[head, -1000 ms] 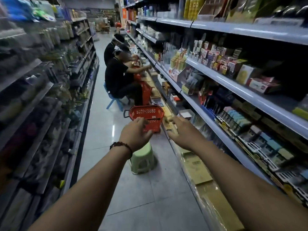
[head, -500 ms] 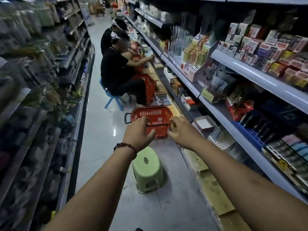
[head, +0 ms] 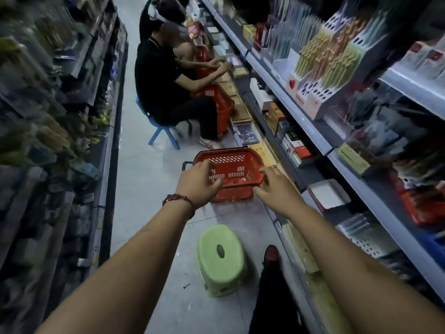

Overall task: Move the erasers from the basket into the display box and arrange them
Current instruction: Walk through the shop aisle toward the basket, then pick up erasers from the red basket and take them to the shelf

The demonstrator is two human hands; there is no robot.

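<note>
I am holding my left hand [head: 198, 182] and right hand [head: 274, 188], loosely spread and gripping nothing, at the near rim of the floor-standing basket [head: 232, 162], ready to lift it; erasers [head: 242, 180] may be lying inside.

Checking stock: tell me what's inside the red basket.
A few small pieces lie in the red basket, too blurred to name; the left hand covers its near-left corner.
</note>
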